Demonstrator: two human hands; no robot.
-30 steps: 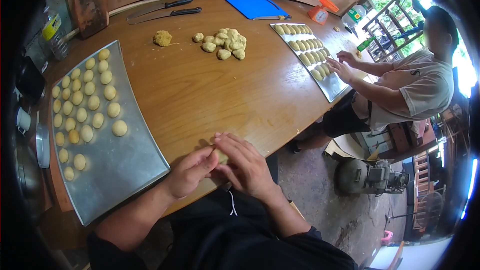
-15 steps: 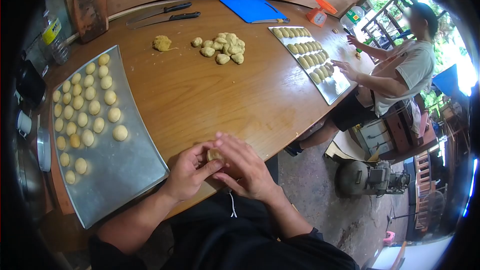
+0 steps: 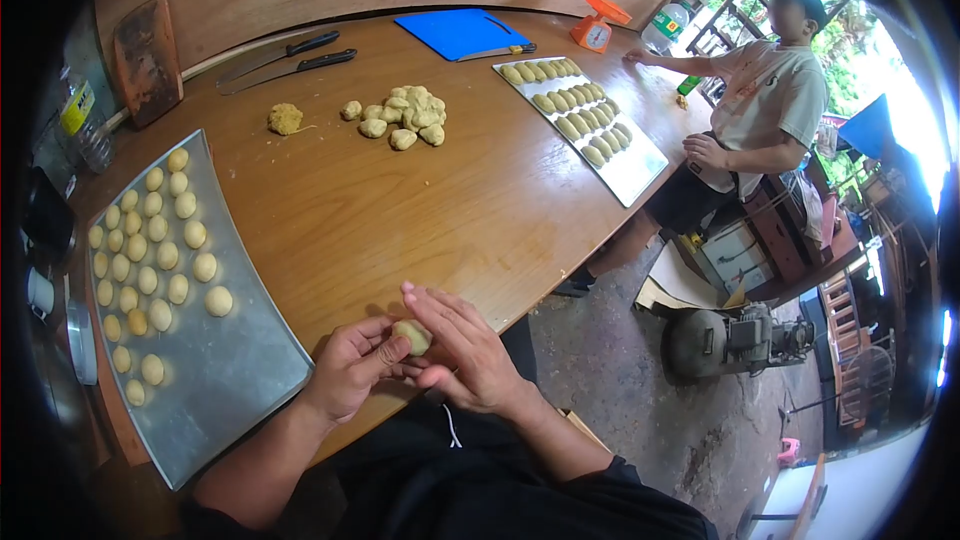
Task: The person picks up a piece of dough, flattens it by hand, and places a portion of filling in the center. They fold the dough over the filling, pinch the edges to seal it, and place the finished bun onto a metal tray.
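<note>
Over the front edge of the table, a small pale dough ball (image 3: 413, 338) sits between my two hands. My left hand (image 3: 357, 360) pinches it with thumb and curled fingers. Held up beside the ball is my right hand (image 3: 468, 350), its fingers stretched out and its thumb apart, the palm close to the dough. Whether that palm touches the ball is hard to make out. Left of my hands, a metal tray (image 3: 225, 360) carries rows of round dough balls (image 3: 168, 256). Farther back lie a heap of rough dough pieces (image 3: 408, 110) and a crumbly yellowish lump (image 3: 285, 119).
A second tray (image 3: 640, 175) with oval dough pieces (image 3: 575, 98) stands at the right, near a co-worker (image 3: 770, 90). Toward the back are two knives (image 3: 300, 65), a blue cutting board (image 3: 465, 32) and an orange scale (image 3: 597, 25). A compressor (image 3: 735, 340) stands on the floor.
My view has shifted, so the table appears farther left. My right fingers have moved off the dough ball, which shows more. The co-worker's hands have drawn away from the right tray.
</note>
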